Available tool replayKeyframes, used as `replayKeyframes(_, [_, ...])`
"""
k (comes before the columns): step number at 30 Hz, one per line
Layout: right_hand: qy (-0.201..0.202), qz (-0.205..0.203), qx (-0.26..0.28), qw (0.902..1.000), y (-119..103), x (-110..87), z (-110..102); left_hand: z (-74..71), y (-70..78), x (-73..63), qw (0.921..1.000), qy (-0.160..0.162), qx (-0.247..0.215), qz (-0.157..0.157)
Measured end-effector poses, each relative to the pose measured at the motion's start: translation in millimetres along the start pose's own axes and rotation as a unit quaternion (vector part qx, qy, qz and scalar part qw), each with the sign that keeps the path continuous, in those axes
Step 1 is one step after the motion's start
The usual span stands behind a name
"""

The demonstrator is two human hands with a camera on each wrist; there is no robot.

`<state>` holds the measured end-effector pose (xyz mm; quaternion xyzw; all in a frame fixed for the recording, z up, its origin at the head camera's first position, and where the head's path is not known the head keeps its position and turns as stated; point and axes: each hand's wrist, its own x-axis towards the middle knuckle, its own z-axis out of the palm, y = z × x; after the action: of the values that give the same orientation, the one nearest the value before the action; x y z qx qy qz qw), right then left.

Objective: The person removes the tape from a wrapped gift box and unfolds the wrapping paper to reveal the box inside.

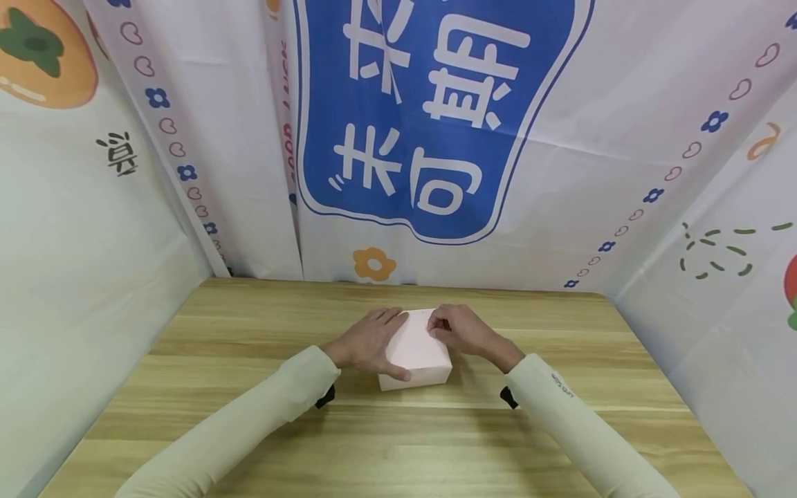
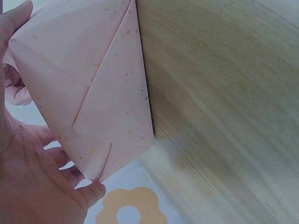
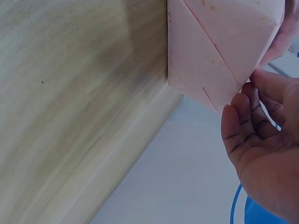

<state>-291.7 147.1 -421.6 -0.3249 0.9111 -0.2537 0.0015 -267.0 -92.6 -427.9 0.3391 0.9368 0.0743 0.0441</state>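
Pink box (image 1: 418,340) sits mid-tbl, beyond two cream sleeves nearest the cam. L sleeve (image 1: 236,429) comes in from lower left, R sleeve (image 1: 591,422) from lower right, w/ small dark lettering (image 1: 560,385) near its cuff; a bit of black gear shows under each cuff (L gear (image 1: 326,397), R gear (image 1: 508,397)).

Left hand (image 1: 369,342) is spread wide over the box's L side: fingers fairly straight toward the far end, thumb at the near end, touching. Right hand (image 1: 462,329) is narrow, fingers bent, thumb + index tips close together at the box's top edge, R side, toward the far end; can't tell if any paper is nipped btwn them.

Box rests on the wood-grain tbl (image 1: 398,449), top roughly level, slightly turned. Both wrist views show pale pink paper w/ brownish flecks, diag. folds on the sides + a short crease near the far bottom corner.

Behind the tbl's far edge hangs a white cloth (image 1: 548,228): orange flower (image 1: 374,264) low down, big blue panel (image 1: 411,124) w/ white chars above. Border strips of hearts + blue flowers run up either side (L strip (image 1: 168,126), R strip (image 1: 691,150)). L wall cloth has an orange fruit print (image 1: 56,76); R wall cloth has green dashes (image 1: 716,266).
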Motion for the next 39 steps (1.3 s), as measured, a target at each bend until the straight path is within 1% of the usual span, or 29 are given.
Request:
replayKeyframes(5, [-0.003,-0.021,0.017,0.9996,3.4,-1.5,1.6,0.6,0.1,0.1,1.0,0.0,0.001,-0.001])
replayKeyframes(8, [0.007,-0.036,0.034,0.9988,4.9,-3.5,1.8,1.7,-0.5,0.1,1.0,-0.001,0.004,0.0])
replayKeyframes(11, [0.02,-0.038,0.045,0.9981,5.8,-3.8,1.6,2.5,-1.3,0.2,1.0,-0.001,0.003,0.0])
replayKeyframes(14, [0.017,-0.031,0.032,0.9989,8.6,-2.0,4.8,3.0,-2.2,0.3,1.0,0.0,0.002,0.001])
replayKeyframes(16, [0.008,-0.021,0.011,0.9997,10.3,-0.7,9.1,3.0,-2.3,0.2,1.0,0.0,0.0,0.003])
replayKeyframes(18, [-0.001,-0.019,-0.005,0.9998,11.9,-0.3,13.3,2.9,-2.3,0.1,1.0,0.002,-0.002,0.005])
replayKeyframes(20, [-0.004,-0.021,-0.008,0.9997,12.3,-0.7,16.0,3.0,-2.3,-0.1,1.0,0.004,-0.004,0.007])
replayKeyframes(23, [-0.002,-0.034,0.028,0.999,14.1,-2.4,15.9,2.6,-2.4,-0.1,0.9999,0.006,-0.007,0.009])
replayKeyframes(26, [0.012,-0.046,0.061,0.997,14.5,-3.7,13.4,1.6,-2.5,-0.7,0.9999,0.005,-0.007,0.006])
replayKeyframes(28, [0.025,-0.05,0.07,0.996,14.3,-4.0,11.9,0.7,-2.7,-1.3,0.9999,0.005,-0.007,0.006])
replayKeyframes(31, [0.037,-0.04,0.062,0.9966,13.7,-3.4,11.6,0.0,-2.9,-1.2,1.0,0.004,-0.004,0.005])
replayKeyframes(33, [0.035,-0.032,0.049,0.9977,13.3,-2.9,12.9,0.1,-3.0,-0.8,0.9999,0.006,-0.004,0.008])
replayKeyframes(36, [0.021,-0.026,0.029,0.999,13.3,-2.5,15.7,0.7,-2.7,-0.2,0.9999,0.005,-0.002,0.01])
replayKeyframes(39, [0.004,-0.016,0.035,0.9993,13.8,-3.4,17.2,1.6,-2.5,-0.2,0.9999,0.004,-0.004,0.009])
